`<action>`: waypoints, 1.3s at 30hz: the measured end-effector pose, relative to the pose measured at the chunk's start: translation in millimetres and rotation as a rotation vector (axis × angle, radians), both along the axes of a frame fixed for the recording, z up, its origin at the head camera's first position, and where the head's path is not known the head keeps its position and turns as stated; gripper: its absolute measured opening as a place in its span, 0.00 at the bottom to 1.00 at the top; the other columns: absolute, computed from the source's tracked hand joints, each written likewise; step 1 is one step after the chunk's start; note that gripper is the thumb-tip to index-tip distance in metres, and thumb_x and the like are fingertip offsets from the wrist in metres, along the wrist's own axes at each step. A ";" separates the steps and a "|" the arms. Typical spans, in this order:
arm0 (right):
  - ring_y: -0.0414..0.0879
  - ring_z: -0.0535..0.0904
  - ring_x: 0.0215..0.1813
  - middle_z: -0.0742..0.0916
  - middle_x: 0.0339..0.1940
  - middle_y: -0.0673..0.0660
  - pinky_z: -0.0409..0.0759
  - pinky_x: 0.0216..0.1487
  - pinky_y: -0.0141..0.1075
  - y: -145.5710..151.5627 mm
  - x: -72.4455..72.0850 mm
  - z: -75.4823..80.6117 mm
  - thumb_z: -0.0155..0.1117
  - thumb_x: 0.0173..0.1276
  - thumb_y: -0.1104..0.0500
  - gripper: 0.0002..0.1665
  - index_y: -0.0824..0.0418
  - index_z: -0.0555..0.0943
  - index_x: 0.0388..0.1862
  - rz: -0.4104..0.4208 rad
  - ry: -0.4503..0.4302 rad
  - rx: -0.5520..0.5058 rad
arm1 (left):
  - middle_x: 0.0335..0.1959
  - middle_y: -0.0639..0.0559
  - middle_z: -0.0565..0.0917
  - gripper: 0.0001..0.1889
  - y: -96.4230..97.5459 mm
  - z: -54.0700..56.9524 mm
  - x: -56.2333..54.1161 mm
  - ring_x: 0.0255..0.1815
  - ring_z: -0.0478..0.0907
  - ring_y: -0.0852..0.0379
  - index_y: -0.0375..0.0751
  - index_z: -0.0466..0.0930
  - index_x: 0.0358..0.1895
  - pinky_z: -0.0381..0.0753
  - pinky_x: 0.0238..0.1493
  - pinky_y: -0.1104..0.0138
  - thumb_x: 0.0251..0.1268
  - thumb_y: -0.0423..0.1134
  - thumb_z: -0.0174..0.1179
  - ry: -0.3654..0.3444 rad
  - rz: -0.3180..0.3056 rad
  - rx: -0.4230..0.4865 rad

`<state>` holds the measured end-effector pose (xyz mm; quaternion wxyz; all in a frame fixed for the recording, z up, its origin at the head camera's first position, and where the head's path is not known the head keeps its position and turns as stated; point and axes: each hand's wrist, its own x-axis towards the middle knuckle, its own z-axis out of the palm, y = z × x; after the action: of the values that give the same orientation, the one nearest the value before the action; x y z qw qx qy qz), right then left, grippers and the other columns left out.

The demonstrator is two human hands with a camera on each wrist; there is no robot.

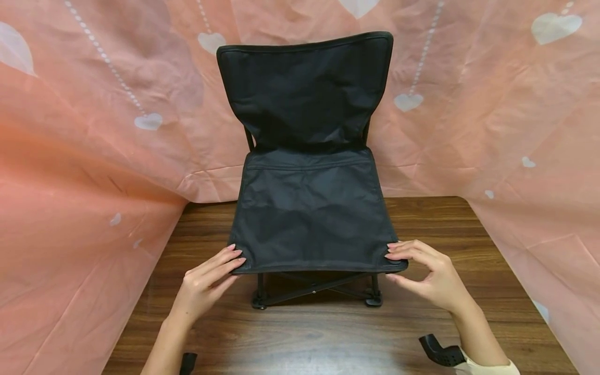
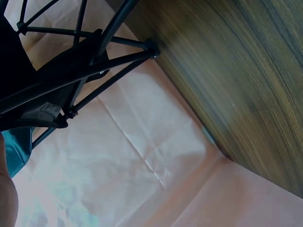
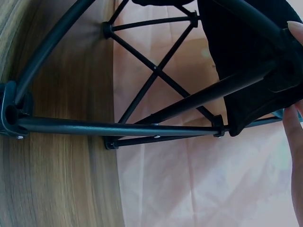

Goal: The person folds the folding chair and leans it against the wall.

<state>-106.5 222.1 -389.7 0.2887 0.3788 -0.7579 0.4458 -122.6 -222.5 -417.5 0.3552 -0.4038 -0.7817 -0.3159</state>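
A black folding chair stands unfolded, its fabric backrest upright at the back and its seat toward me. At the seat's front left corner, my left hand lays its fingers over the top with the thumb under the edge. My right hand pinches the front right corner the same way, fingers above and thumb below. Under the seat, the right wrist view shows crossed black tubes and a plastic foot joint. In the left wrist view only a sliver of hand shows beside the frame.
The chair stands on a dark wood-grain surface. Pink cloth with white hearts hangs behind it and along both sides. Black curved pieces sit at the wrists.
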 end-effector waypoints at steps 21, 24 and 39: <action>0.38 0.80 0.57 0.86 0.42 0.60 0.74 0.61 0.22 17.4 9.5 -7.6 0.76 0.56 0.51 0.21 0.67 0.85 0.37 -0.020 0.009 -0.008 | 0.48 0.42 0.87 0.15 11.5 3.2 -3.4 0.59 0.81 0.51 0.37 0.87 0.46 0.75 0.62 0.75 0.58 0.40 0.68 0.007 -0.088 0.014; 0.40 0.79 0.58 0.86 0.43 0.61 0.74 0.62 0.23 19.6 7.8 -13.4 0.78 0.53 0.54 0.20 0.68 0.85 0.38 -0.018 0.011 -0.022 | 0.46 0.42 0.88 0.17 12.6 4.9 -5.2 0.56 0.82 0.48 0.38 0.88 0.45 0.76 0.61 0.74 0.52 0.40 0.72 0.021 -0.103 0.011; 0.46 0.79 0.62 0.86 0.48 0.67 0.70 0.71 0.33 9.5 7.8 -11.9 0.69 0.63 0.55 0.25 0.79 0.82 0.43 0.038 0.155 -0.001 | 0.48 0.41 0.87 0.13 12.7 6.3 -9.1 0.60 0.80 0.51 0.37 0.87 0.46 0.74 0.66 0.68 0.65 0.42 0.62 0.022 -0.127 -0.007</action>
<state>-98.7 231.6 -401.5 0.3381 0.4261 -0.7260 0.4208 -131.7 -209.9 -411.2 0.3414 -0.4572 -0.7516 -0.3309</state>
